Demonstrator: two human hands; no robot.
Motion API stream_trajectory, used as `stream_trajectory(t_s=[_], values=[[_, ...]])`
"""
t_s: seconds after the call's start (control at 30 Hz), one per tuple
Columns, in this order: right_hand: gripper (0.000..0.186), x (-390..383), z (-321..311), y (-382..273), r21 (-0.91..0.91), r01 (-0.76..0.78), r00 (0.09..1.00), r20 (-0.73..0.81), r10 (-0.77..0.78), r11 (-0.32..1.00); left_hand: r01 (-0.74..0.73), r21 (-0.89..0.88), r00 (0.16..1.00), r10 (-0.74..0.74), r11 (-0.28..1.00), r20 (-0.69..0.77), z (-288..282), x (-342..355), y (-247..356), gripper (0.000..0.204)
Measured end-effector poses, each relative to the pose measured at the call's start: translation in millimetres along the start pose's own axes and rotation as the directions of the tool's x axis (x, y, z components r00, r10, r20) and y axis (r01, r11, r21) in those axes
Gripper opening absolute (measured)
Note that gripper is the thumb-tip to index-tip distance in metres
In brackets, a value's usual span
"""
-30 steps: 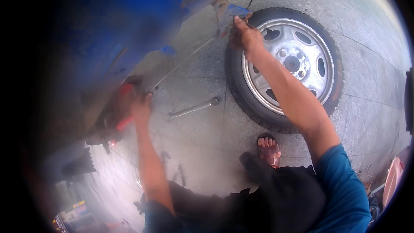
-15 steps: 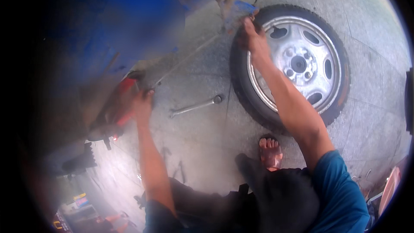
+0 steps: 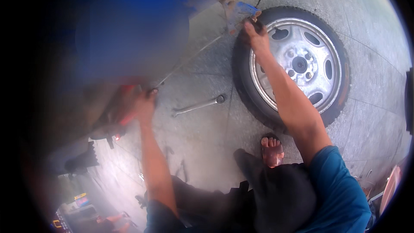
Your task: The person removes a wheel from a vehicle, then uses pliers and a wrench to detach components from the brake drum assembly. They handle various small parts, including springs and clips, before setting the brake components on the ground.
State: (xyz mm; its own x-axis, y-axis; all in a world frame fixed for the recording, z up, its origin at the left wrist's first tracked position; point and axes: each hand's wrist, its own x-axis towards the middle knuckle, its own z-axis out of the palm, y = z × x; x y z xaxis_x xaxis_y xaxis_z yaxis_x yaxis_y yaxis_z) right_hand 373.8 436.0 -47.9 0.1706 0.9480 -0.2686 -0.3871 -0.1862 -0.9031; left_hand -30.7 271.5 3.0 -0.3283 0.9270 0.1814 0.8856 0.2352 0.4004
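Note:
My left hand [image 3: 145,103] is closed beside a blurred red and dark part [image 3: 126,103]; what its fingers hold is hidden. From its fingertips a thin pale line, like a rod or cable [image 3: 189,58], slants up towards a worn blue bracket [image 3: 236,13] with a rusty end. Just under that end, my right hand [image 3: 258,36] is closed, its fingers darkened and partly hidden, and I cannot make out what is in them. The right forearm passes over a wheel [image 3: 330,45] with a silver rim and black tyre, lying flat. A combination wrench [image 3: 198,105] rests on the floor between my arms.
A large blue vehicle body [image 3: 129,21], badly blurred, fills the upper left. My foot [image 3: 272,151] stands below the wheel on the grey tiled floor [image 3: 207,133]. Boxes and small items [image 3: 81,200] lie at lower left. A pinkish rounded object [image 3: 390,185] is at the right edge.
The whole view has shifted slightly, so most things sit a little further right. Both hands keep nearly the same places; the right hand and the bracket look sharper.

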Motion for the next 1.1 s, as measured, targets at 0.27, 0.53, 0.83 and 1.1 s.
stream_trajectory(t_s=[0.27,0.53,0.83,1.1], values=[[0.078,17.2,2.9,-3.5,-0.122,0.312,0.950,0.058,-0.307,0.942,0.036,-0.101,0.999,-0.033,0.994,0.028,-3.7,-5.1,9.4,0.028],[0.081,18.2,-12.8,18.7,-0.073,0.102,0.986,-0.125,-0.111,0.992,0.218,-0.120,0.972,-0.205,0.968,0.111,-12.3,-6.1,50.3,0.028],[0.089,15.2,-9.8,8.7,-0.175,0.125,0.970,-0.185,-0.158,0.976,0.169,0.024,0.976,-0.171,0.985,0.132,-14.3,-3.2,34.2,0.047],[0.072,-3.4,-18.0,11.7,-0.007,-0.032,0.998,-0.063,0.031,0.999,0.142,0.082,0.982,-0.151,0.986,0.115,-8.9,-2.1,15.5,0.054]])
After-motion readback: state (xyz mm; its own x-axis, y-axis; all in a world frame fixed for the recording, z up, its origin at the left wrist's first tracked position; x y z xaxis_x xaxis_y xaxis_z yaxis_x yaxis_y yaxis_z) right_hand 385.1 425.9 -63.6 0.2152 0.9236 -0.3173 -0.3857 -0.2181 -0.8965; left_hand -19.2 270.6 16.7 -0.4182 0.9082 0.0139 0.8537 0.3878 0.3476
